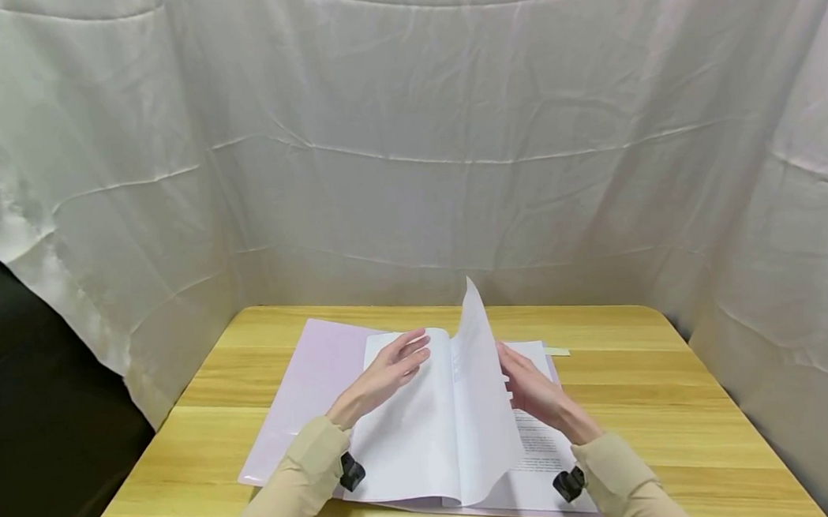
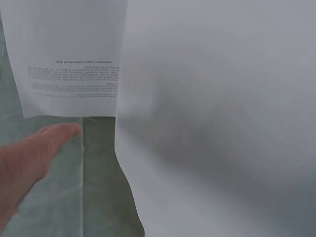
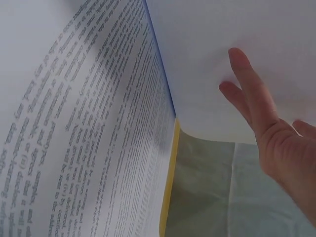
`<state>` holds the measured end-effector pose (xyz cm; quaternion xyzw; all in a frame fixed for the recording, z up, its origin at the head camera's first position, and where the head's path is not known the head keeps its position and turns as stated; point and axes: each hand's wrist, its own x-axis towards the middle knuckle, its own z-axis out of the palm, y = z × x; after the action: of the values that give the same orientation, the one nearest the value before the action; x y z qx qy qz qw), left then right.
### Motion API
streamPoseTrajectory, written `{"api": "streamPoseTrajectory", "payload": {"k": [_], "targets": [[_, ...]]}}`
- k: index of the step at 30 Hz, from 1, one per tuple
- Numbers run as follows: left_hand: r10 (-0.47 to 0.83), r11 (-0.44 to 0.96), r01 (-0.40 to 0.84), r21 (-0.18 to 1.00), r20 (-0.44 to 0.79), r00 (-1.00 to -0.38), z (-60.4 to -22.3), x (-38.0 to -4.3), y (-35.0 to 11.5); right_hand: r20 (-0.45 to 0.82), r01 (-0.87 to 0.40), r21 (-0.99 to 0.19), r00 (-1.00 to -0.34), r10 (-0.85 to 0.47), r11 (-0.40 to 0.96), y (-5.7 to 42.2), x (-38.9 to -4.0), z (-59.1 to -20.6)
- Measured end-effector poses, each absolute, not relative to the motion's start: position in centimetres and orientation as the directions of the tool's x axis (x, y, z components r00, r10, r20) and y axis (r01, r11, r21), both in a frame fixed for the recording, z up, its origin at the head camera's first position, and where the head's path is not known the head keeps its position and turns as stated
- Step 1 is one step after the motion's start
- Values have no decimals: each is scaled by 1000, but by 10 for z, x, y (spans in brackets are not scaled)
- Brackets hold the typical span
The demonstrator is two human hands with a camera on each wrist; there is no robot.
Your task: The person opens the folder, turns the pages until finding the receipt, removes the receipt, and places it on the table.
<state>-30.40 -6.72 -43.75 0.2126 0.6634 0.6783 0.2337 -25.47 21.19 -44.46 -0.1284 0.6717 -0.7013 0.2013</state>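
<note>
a raised sheet [image 1: 481, 397] is stood between the relaxed, empty left hand [image 1: 388, 371] and the unclenched right hand [image 1: 536, 389], by which it seems backed; being unpinched, it could be let slip.

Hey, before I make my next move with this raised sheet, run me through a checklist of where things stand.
1. Lilac folder open on the table: ok.
2. Raised sheet standing up between the hands: ok.
3. Right hand on the raised sheet's right side: ok, partly hidden behind it in the head view.
4. Left hand over the left-hand page: ok; whether it touches, cannot tell.
5. Just one sheet lifted: cannot tell.
</note>
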Motion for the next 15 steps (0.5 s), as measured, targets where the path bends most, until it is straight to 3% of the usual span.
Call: {"api": "streamPoseTrajectory", "payload": {"k": [15], "targets": [[603, -72, -132, 989, -63, -796, -433, -305, -61, -87, 82, -996, -855, -512, 32, 198, -257, -448]]}}
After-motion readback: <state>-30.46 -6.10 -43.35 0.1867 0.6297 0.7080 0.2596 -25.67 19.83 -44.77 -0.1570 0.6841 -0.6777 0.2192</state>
